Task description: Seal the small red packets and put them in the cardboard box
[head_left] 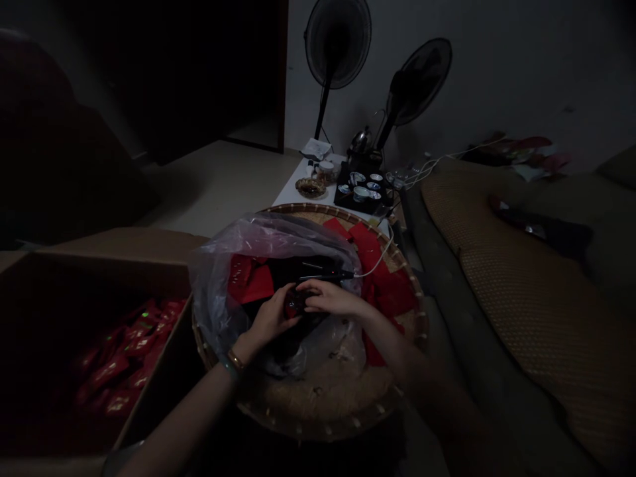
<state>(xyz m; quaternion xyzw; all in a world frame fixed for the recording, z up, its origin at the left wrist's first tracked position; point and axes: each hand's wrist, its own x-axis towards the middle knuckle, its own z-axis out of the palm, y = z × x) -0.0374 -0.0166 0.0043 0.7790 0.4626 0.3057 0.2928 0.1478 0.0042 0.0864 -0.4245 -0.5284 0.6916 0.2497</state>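
Observation:
My left hand (272, 317) curls around a small shiny dark-red packet (293, 305), its wrist wearing bracelets. From the other side my right hand (330, 298) has its bent fingers closed on the same packet. Both hands are over a clear plastic bag (218, 265) that lies open on a round woven bamboo tray (318, 404). Just beyond the fingers lies a slim black device (328, 275) with a white cable. Red paper pieces (258, 285) rest in the bag by my left hand. The room is dim, so the packet's details are unclear.
At the left stands an open cardboard box (154, 391) with many red shiny packets (134, 348). More red paper (392, 288) lies on the tray's right side. Behind are a tea tray with cups (361, 193), a gold dish (311, 187) and two fans (338, 43). A sofa (521, 278) stands right.

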